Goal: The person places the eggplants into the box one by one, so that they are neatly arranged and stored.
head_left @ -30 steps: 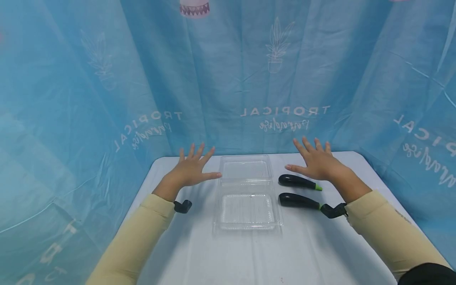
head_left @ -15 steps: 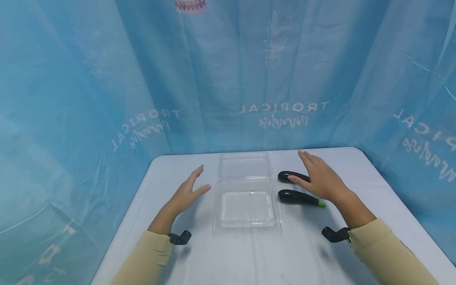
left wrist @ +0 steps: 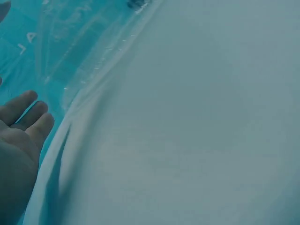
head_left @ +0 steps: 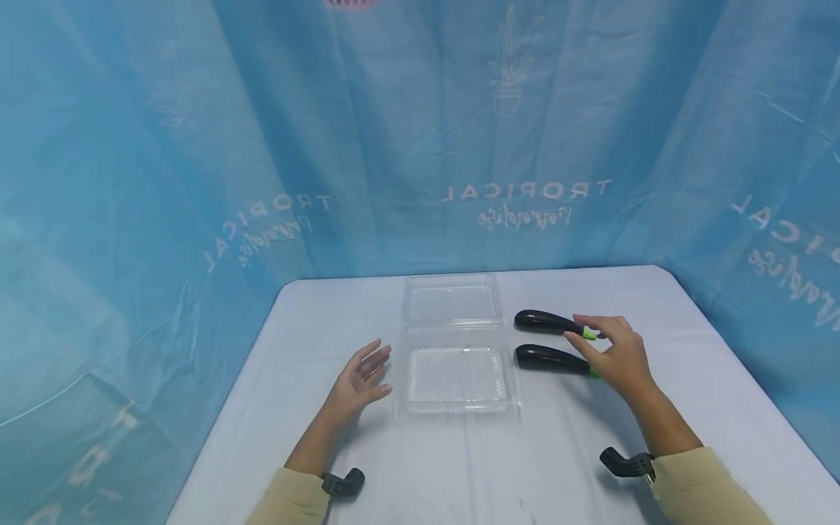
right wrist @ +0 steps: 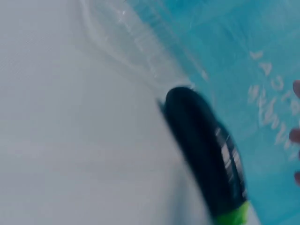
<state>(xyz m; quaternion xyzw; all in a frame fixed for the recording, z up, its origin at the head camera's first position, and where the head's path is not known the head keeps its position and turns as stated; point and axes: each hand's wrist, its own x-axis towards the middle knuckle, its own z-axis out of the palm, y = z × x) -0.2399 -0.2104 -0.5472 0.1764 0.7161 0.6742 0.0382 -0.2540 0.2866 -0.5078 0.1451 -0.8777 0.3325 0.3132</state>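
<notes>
Two dark, glossy eggplants with bright green stem ends lie side by side on the table, the far eggplant (head_left: 542, 321) and the near eggplant (head_left: 550, 358). My right hand (head_left: 620, 355) is at the far one's stem end, thumb and index finger bent with a gap between their tips. In the right wrist view an eggplant (right wrist: 201, 150) fills the middle, and only fingertips (right wrist: 295, 136) show at the edge. To their left is a clear plastic clamshell container (head_left: 456, 405), its lid folded back. My left hand (head_left: 357, 383) hovers left of it, fingers loosely bent, holding nothing.
A white cloth covers the table (head_left: 446, 467). Blue printed curtains (head_left: 394, 146) hang behind it and along both sides. Each wrist carries a small black camera, the left camera (head_left: 344, 483) and the right camera (head_left: 626, 464).
Both hands have come down and back from their raised, spread pose. The right hand has moved to the far eggplant's stem end, its fingers bending. Eggplants and container lie where they were.
</notes>
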